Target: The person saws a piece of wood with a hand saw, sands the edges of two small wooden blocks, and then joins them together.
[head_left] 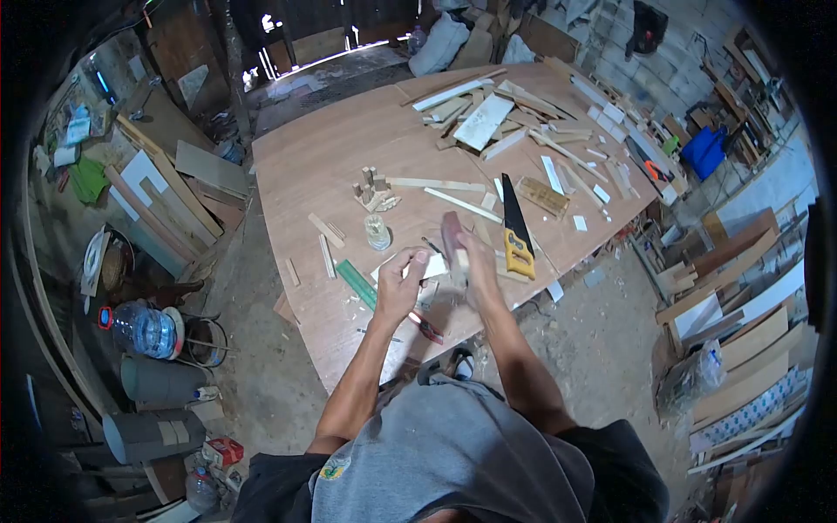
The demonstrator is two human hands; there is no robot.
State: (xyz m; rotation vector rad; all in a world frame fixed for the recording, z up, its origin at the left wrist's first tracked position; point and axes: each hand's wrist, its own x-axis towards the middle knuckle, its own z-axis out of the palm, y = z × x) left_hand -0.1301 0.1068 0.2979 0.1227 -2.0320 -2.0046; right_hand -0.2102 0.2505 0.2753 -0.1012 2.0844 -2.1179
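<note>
My left hand (403, 281) is closed around a small white-faced piece of wood (434, 267), its thumb on top, held over the front part of the table. Just right of it, my right hand (475, 272) is blurred by motion and grips a piece of reddish-brown sandpaper (451, 230) that stands up from the fingers. Beneath the left hand lie a green ruler (356, 283) and a red-and-black cutter (426, 328). A pencil (431, 244) rests behind the hands, and a glass jar (377, 233) stands beyond the left hand. A yellow-handled handsaw (516, 235) lies beside my right hand.
The large plywood table (323, 157) carries a heap of wood offcuts (485, 120) at its far side. Small upright wood blocks (370, 184) stand near the jar. Boards (741, 318) lean at the right; a big water bottle (144, 329) is at the left.
</note>
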